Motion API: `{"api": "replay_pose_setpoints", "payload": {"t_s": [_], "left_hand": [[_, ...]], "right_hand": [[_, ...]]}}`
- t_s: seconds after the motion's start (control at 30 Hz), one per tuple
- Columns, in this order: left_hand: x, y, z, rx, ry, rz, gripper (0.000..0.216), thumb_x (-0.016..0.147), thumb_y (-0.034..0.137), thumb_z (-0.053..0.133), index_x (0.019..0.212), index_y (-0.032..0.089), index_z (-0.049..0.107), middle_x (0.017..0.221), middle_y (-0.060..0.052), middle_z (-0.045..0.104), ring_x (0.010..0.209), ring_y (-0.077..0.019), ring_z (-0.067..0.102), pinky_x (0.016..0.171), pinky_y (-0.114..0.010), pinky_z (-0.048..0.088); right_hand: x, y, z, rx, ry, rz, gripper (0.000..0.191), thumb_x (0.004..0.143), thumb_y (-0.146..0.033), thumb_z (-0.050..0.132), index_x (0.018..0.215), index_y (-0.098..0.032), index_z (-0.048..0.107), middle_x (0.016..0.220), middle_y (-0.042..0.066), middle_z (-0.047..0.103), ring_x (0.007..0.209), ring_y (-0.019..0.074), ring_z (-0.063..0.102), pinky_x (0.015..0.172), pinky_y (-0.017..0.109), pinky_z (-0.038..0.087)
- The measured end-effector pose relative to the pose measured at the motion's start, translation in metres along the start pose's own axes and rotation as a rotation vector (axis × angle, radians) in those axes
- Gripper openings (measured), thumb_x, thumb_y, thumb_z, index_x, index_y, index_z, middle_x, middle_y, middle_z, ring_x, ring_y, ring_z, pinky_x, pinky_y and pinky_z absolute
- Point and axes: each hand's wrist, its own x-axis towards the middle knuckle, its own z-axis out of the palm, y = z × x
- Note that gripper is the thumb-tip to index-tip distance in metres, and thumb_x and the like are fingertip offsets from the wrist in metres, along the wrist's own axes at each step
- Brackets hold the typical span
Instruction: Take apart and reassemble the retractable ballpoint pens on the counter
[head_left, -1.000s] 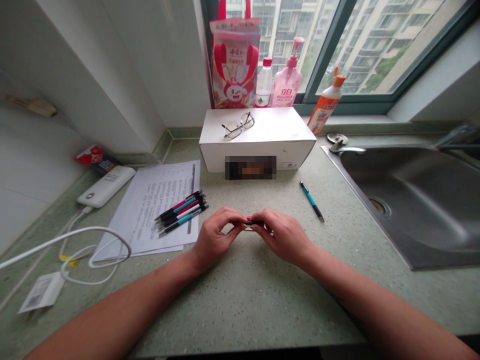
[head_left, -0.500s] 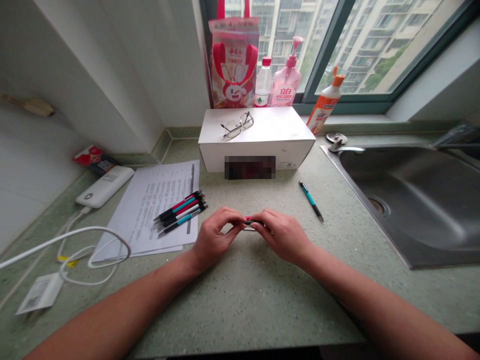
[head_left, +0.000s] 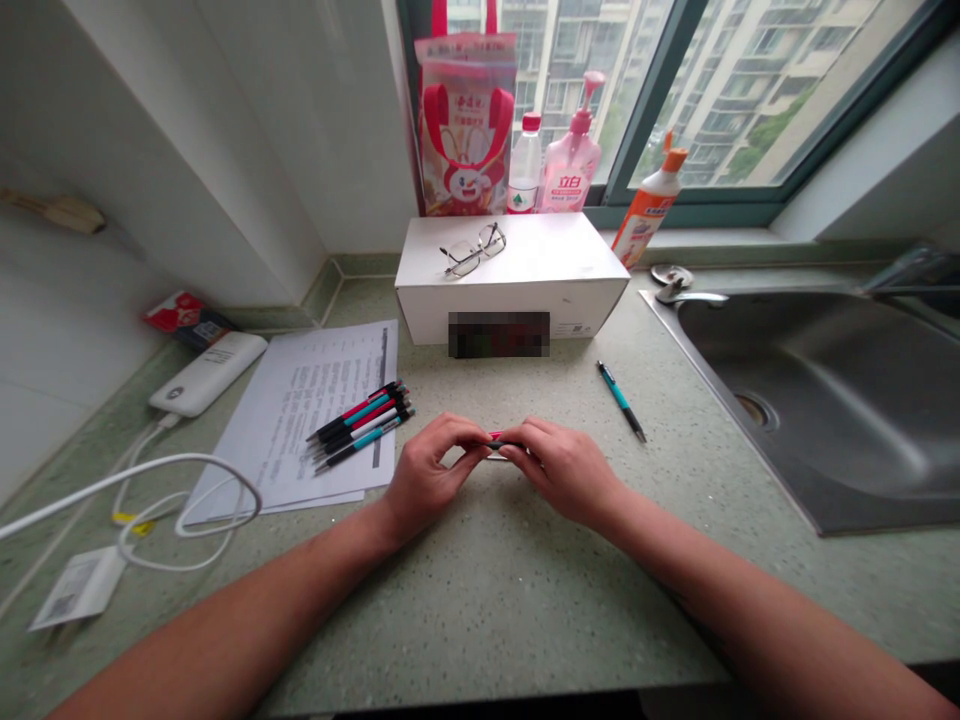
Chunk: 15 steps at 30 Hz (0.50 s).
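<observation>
My left hand (head_left: 427, 475) and my right hand (head_left: 564, 468) meet over the middle of the green counter (head_left: 487, 590), both pinched on the ends of a red pen (head_left: 497, 441). Most of the pen is hidden by my fingers. Left of my hands, several red and teal pens (head_left: 360, 423) lie side by side on printed paper sheets (head_left: 300, 410). A single teal pen (head_left: 622, 401) lies on the counter to the right of my hands.
A white box (head_left: 517, 275) with glasses (head_left: 472, 250) on it stands behind my hands. A steel sink (head_left: 825, 390) is at right. A power bank (head_left: 208, 372), white cable (head_left: 150, 490) and plug (head_left: 75, 590) lie at left. Bottles and a red bag stand on the sill.
</observation>
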Motion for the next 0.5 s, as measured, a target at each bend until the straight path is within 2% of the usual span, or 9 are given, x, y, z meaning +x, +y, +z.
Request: {"api": "replay_pose_setpoints", "payload": {"t_s": [0.17,0.4,0.5], "left_hand": [[-0.0001,0.0003,-0.0002,0.0,0.001,0.004,0.009,0.089,0.013,0.069,0.096,0.018,0.07,0.087,-0.004,0.069,0.08,-0.0153,0.068,0.073,-0.027,0.058],[0.0005,0.0001,0.0002,0.009,0.005,0.018,0.01,0.089,0.012,0.07,0.096,0.018,0.07,0.086,-0.003,0.069,0.079,-0.0148,0.067,0.073,-0.027,0.058],[0.0003,-0.0003,0.0004,0.008,0.009,0.011,0.01,0.089,0.012,0.07,0.096,0.018,0.069,0.086,-0.003,0.069,0.079,-0.0148,0.067,0.073,-0.027,0.058]], "right_hand": [[-0.0013,0.0013,0.0031,0.043,0.026,0.017,0.024,0.101,-0.04,0.055,0.107,-0.019,0.063,0.092,0.005,0.073,0.07,0.0145,0.066,0.064,0.027,0.046],[-0.0004,0.0005,0.0003,0.008,0.013,-0.008,0.025,0.104,-0.037,0.048,0.104,-0.019,0.066,0.094,0.006,0.072,0.08,0.0174,0.068,0.068,0.029,0.046],[-0.0006,0.0007,0.0009,0.031,0.017,0.003,0.024,0.102,-0.039,0.052,0.11,-0.02,0.064,0.096,0.006,0.072,0.077,0.0156,0.067,0.067,0.028,0.046]]}}
